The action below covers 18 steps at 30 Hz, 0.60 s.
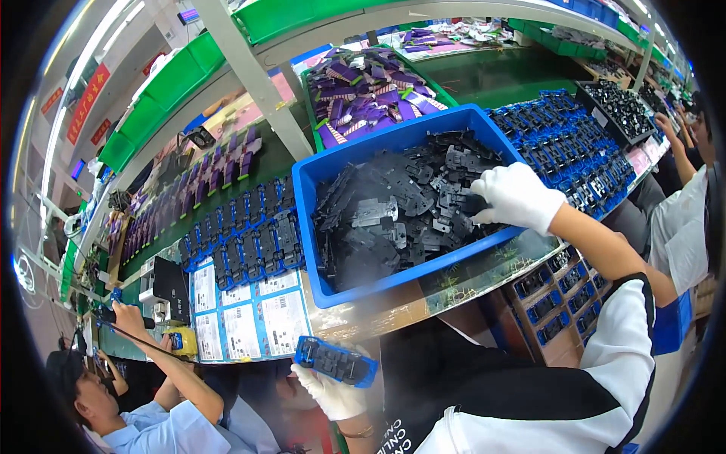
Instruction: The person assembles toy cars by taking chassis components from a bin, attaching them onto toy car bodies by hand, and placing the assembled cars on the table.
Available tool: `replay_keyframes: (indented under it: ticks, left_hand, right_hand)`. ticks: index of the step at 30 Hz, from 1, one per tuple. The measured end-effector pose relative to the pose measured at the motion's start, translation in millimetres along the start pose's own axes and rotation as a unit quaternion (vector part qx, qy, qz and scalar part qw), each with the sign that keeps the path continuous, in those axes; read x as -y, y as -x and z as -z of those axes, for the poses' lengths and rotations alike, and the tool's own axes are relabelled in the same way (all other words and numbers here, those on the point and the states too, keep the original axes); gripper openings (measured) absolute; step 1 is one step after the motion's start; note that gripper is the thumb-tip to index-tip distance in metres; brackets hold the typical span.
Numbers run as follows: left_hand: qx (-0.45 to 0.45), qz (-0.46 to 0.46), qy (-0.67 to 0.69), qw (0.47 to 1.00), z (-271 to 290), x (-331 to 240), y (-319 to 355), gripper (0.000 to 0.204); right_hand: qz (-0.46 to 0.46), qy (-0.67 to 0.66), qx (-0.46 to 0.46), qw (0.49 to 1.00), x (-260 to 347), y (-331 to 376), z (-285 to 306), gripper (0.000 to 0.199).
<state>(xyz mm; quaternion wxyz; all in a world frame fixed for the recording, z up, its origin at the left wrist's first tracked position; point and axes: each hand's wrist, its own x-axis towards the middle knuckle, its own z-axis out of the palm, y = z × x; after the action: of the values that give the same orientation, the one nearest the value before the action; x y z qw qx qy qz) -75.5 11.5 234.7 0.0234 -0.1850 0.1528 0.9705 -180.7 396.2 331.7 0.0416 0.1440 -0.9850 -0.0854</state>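
Observation:
My left hand (333, 395), in a white glove, is closed round a blue toy car body (336, 362) with a black underside facing up. It is held in front of the bench edge, near my body. My right hand (518, 198), also gloved in white, reaches over the right side of a large blue bin (393, 285). Its thumb and fingers are curled but apart, close to the loose black plastic plates (408, 185) heaped in the bin. I see no plate clearly gripped; dark parts lie behind the fingertips.
Rows of blue-and-black car bodies (261, 246) (560, 144) flank the bin. Behind it stands a green tray (446, 91) of purple parts. A steel post (249, 76) rises nearby. Co-workers sit left (162, 424) and right (681, 219). A carton (522, 318) of car bodies stands below the bench.

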Motion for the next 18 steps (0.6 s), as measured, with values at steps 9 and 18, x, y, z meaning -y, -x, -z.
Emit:
replay_keyframes:
  ticks: [9,18]
  left_hand:
    - [0.072,0.045,-0.003,0.996,-17,9,14,0.060]
    - [0.112,0.115,-0.014,0.987,-32,21,19,0.057]
  right_hand:
    - [-0.058,0.002,0.011,0.998,5,-12,-30,0.032]
    - [-0.082,-0.356,-0.360,0.858,12,-1,0,0.019]
